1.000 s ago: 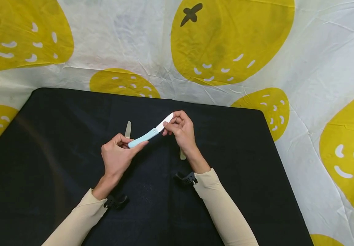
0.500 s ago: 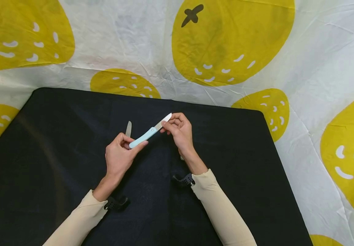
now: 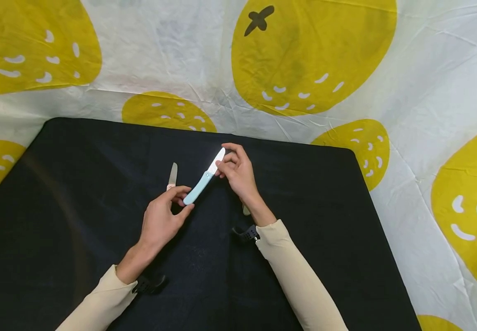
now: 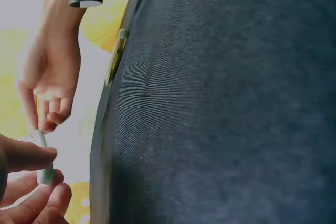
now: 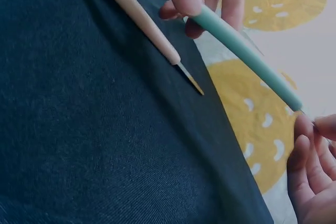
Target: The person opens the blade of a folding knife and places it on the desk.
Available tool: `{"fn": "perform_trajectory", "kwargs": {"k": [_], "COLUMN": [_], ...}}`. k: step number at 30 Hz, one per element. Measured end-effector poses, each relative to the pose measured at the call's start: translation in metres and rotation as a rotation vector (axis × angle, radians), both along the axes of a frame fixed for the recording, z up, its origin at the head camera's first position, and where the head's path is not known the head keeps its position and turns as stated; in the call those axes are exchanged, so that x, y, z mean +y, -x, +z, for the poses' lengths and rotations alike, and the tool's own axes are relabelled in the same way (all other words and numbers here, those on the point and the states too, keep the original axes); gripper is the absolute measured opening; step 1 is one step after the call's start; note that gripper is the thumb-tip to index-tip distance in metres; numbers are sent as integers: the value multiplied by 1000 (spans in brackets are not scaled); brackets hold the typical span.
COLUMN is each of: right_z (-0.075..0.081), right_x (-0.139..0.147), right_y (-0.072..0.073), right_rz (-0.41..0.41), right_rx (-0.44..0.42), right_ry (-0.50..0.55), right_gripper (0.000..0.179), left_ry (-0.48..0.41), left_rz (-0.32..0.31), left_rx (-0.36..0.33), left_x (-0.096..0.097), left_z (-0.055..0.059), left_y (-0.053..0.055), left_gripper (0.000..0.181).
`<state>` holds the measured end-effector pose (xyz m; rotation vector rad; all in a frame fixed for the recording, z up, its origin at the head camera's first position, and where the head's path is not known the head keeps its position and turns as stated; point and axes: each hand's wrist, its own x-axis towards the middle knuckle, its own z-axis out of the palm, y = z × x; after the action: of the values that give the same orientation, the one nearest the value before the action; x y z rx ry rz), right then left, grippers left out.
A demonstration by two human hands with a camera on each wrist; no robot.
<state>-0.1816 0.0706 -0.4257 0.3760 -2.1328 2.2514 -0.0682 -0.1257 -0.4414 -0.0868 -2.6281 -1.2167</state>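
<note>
A folding knife with a light-blue curved handle and pale blade is held slanting over the black cloth, spanning both hands. My right hand pinches its blade from the right side, index finger up near the tip. At the handle's butt, my left hand has its thumb and fingertips round the end, as the left wrist view also shows around the handle end. Behind the left fingers lies a second knife, its pink handle plain in the right wrist view.
A third, yellowish knife lies partly hidden beneath the right wrist; its side shows in the left wrist view. Black cloth covers the table, with a yellow-and-white patterned sheet hanging behind.
The light-blue knife has swung steeper, its tip going up and left. My left hand has loosened towards the butt end, uncovering some of the pink handle. The right index finger has stretched upwards.
</note>
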Motion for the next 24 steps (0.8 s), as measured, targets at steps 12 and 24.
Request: {"fn": "perform_trajectory", "kwargs": {"k": [12, 24], "right_z": [-5, -10], "right_x": [-5, -12], "right_y": [10, 19], "right_rz": [74, 137], "right_rx": [-47, -60], "right_ry": [-174, -357], "right_gripper": [50, 48], "left_ry": [66, 185], "left_rz": [-19, -4], "left_rx": [-20, 10], "left_x": [-1, -1], "left_z": [-2, -4], "left_y": [-9, -6], "left_gripper": [41, 42]}}
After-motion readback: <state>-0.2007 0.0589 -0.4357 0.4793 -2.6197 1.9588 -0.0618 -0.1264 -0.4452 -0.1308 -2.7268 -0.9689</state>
